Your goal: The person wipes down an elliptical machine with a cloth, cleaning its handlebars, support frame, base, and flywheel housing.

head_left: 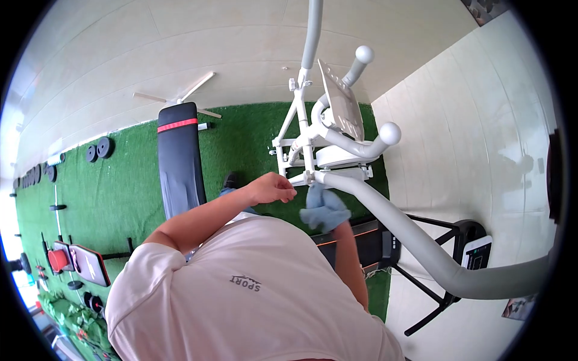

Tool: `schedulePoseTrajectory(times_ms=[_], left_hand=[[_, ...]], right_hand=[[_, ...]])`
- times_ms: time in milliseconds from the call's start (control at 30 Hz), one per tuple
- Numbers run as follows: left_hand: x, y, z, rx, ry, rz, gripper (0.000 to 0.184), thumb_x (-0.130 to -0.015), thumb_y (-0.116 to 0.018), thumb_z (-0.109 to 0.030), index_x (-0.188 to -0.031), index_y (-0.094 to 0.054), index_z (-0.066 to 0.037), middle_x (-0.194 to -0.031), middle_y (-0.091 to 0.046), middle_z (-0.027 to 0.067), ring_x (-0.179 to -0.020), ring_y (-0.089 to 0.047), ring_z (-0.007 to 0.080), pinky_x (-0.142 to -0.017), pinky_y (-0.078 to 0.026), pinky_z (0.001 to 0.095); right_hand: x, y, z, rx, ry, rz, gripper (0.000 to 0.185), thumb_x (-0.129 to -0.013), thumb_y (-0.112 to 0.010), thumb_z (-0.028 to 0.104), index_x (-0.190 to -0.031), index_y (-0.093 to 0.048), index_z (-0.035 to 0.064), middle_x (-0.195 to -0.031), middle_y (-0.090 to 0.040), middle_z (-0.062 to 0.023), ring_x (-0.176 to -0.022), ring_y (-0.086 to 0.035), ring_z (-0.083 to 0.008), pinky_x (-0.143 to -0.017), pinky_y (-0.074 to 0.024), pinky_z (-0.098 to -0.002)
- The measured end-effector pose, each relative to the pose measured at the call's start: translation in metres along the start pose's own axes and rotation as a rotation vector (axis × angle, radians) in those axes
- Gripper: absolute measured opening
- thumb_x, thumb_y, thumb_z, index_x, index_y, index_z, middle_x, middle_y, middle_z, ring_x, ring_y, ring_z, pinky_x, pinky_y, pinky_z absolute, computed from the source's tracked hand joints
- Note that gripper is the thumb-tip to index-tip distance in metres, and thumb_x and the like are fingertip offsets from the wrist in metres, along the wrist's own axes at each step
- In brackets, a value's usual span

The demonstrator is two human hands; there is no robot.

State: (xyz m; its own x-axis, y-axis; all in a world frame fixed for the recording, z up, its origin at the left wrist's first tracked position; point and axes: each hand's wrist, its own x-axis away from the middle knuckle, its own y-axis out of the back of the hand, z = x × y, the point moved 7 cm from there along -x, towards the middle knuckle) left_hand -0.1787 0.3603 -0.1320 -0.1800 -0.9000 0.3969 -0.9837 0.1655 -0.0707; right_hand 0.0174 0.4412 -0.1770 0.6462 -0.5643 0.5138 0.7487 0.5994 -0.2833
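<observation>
My left hand [274, 188] is in the air in front of my chest, its fingers loosely bent and a little apart, with nothing seen in them. Just right of it, my right hand [331, 221] grips a bunched blue-grey cloth [322, 204], which hides most of its fingers. Both hands appear close to the lower frame of a white exercise machine [307, 147] with grey padded handles. Whether the cloth touches the frame I cannot tell. One long grey handle [409, 231] curves past the right hand towards the right edge.
A black padded bench [179, 150] with a red band stands at left. Behind my right arm lies a treadmill [367, 243]. Weight plates [105, 147] rest along the wall. Another padded seat [89, 265] and plants [78, 316] are at lower left. Green turf [235, 138] covers the floor.
</observation>
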Motion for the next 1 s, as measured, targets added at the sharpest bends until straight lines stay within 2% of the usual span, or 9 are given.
schedulePoseTrajectory(times_ms=[167, 300, 400, 467, 633, 733, 900, 933, 1000], left_hand=[[-0.024, -0.008, 0.075, 0.285, 0.244, 0.126, 0.026, -0.094, -0.065, -0.025, -0.104, -0.071, -0.002, -0.096, -0.072, 0.0067, -0.084, -0.068, 0.0145, -0.078, -0.054, 0.0292], [-0.051, -0.006, 0.157, 0.601, 0.393, 0.154, 0.024, -0.093, -0.063, -0.024, -0.108, -0.07, -0.007, -0.097, -0.071, 0.0065, -0.085, -0.069, 0.0178, -0.079, -0.055, 0.0339], [-0.036, 0.007, 0.108, 0.788, 0.354, 0.027, 0.032, -0.094, -0.064, -0.031, -0.12, -0.065, -0.012, -0.11, -0.07, 0.0062, -0.098, -0.067, 0.0189, -0.087, -0.054, 0.0376], [-0.059, 0.035, 0.109, 0.237, 0.138, 0.046, 0.031, -0.095, -0.059, -0.029, -0.121, -0.064, -0.013, -0.116, -0.066, 0.0067, -0.106, -0.063, 0.0196, -0.091, -0.051, 0.0356], [-0.062, 0.105, 0.104, -0.907, -0.12, -0.034, 0.035, -0.095, -0.051, -0.025, -0.127, -0.058, -0.011, -0.124, -0.061, 0.0102, -0.117, -0.057, 0.0235, -0.093, -0.048, 0.0349], [-0.034, 0.166, 0.035, -0.684, 0.388, -0.299, 0.054, -0.086, -0.062, -0.022, -0.135, -0.048, -0.004, -0.113, -0.065, 0.0175, -0.099, -0.068, 0.0309, -0.076, -0.055, 0.0448], [-0.024, 0.168, 0.062, -0.025, 0.025, -1.123, 0.061, -0.075, -0.066, -0.007, -0.129, -0.044, 0.013, -0.095, -0.063, 0.0245, -0.076, -0.067, 0.0398, -0.059, -0.053, 0.047], [-0.049, 0.144, 0.099, -0.345, -0.129, -1.094, 0.061, -0.078, -0.064, -0.01, -0.128, -0.042, 0.017, -0.101, -0.063, 0.0272, -0.08, -0.069, 0.038, -0.061, -0.053, 0.049], [-0.037, 0.13, 0.085, -0.112, 0.197, -0.844, 0.062, -0.082, -0.066, -0.02, -0.127, -0.043, 0.017, -0.092, -0.065, 0.0228, -0.077, -0.069, 0.0346, -0.062, -0.051, 0.0529]], right_hand=[[-0.038, -0.072, -0.039, 1.387, 0.234, 0.066, 0.034, -0.085, -0.068, 0.039, -0.073, -0.066, 0.0066, -0.076, -0.069, -0.0087, -0.067, -0.065, -0.0203, -0.062, -0.0494, -0.0347], [-0.036, -0.163, 0.043, 1.548, 0.477, 0.089, 0.04, -0.064, -0.079, 0.039, -0.076, -0.066, 0.0032, -0.079, -0.065, -0.0208, -0.082, -0.062, -0.0402, -0.075, -0.0481, -0.0471], [-0.051, -0.181, 0.025, 1.75, 0.825, 0.105, 0.025, -0.076, -0.068, 0.024, -0.089, -0.072, 0.0034, -0.097, -0.068, -0.0172, -0.098, -0.062, -0.0343, -0.089, -0.0457, -0.0505], [-0.071, -0.213, 0.038, 2.056, 0.549, 0.254, 0.03, -0.08, -0.062, 0.016, -0.104, -0.071, -0.0006, -0.118, -0.063, -0.0208, -0.109, -0.058, -0.0325, -0.096, -0.0423, -0.0547], [-0.1, -0.254, 0.076, 1.701, 0.583, 0.331, 0.037, -0.077, -0.065, 0.006, -0.114, -0.062, -0.0022, -0.12, -0.061, -0.0189, -0.114, -0.058, -0.0338, -0.097, -0.0451, -0.0448], [-0.09, -0.231, 0.097, 1.361, 0.631, 0.107, 0.037, -0.08, -0.067, 0.002, -0.116, -0.062, 0.0004, -0.117, -0.064, -0.0176, -0.109, -0.06, -0.0362, -0.096, -0.048, -0.044], [-0.067, -0.154, 0.098, 1.497, 0.598, -0.389, 0.034, -0.085, -0.064, 0.003, -0.118, -0.058, -0.0001, -0.127, -0.058, -0.02, -0.117, -0.054, -0.0397, -0.101, -0.0429, -0.0474], [-0.065, -0.138, 0.098, 1.573, 0.609, -0.439, 0.037, -0.085, -0.064, 0.003, -0.121, -0.057, -0.0006, -0.13, -0.055, -0.0215, -0.119, -0.052, -0.0411, -0.103, -0.0411, -0.0484], [-0.062, -0.115, 0.099, 1.626, 0.507, -0.498, 0.043, -0.085, -0.065, 0.007, -0.125, -0.054, -0.0025, -0.133, -0.052, -0.024, -0.122, -0.05, -0.0424, -0.104, -0.0398, -0.0499]])
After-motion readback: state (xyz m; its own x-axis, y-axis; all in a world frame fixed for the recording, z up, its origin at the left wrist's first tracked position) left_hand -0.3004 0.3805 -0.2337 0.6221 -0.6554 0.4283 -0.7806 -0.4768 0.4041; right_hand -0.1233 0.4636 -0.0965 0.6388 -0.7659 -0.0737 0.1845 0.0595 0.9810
